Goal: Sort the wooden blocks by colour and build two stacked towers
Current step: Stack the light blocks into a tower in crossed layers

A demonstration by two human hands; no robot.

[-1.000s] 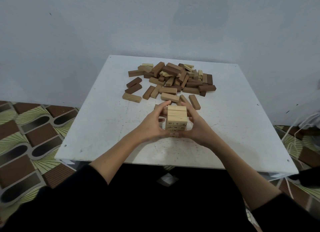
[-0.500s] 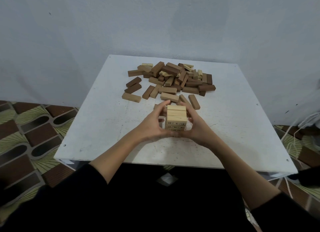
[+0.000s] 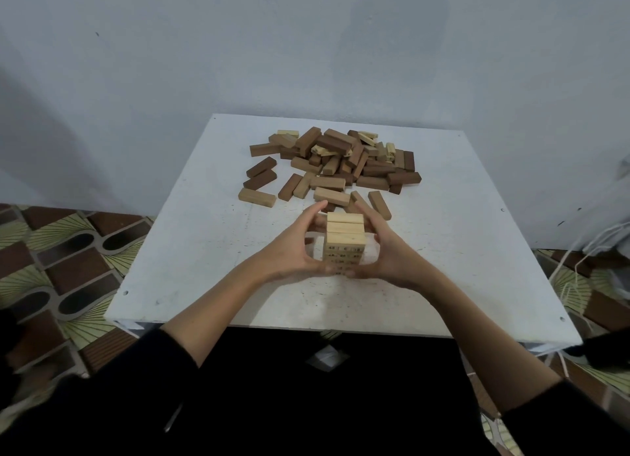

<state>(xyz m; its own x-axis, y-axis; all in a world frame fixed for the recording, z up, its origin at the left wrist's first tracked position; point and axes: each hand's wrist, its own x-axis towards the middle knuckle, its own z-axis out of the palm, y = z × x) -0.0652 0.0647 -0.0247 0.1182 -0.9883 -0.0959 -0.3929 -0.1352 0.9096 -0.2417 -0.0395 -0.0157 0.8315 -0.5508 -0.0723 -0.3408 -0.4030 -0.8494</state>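
White table (image 3: 191,251) against a grey wall; my left hand (image 3: 293,247) and right hand (image 3: 388,254) cup the pale tower (image 3: 345,237) at its middle, fingers curled round it. Mixed block pile (image 3: 341,162) crowds the far edge behind.

Short tower of pale wooden blocks (image 3: 345,240) standing upright near the table's front, three blocks across its top layer, small dark numbers on the lower block ends, perhaps five layers, loose pile of dark and pale blocks (image 3: 335,164) lying behind it
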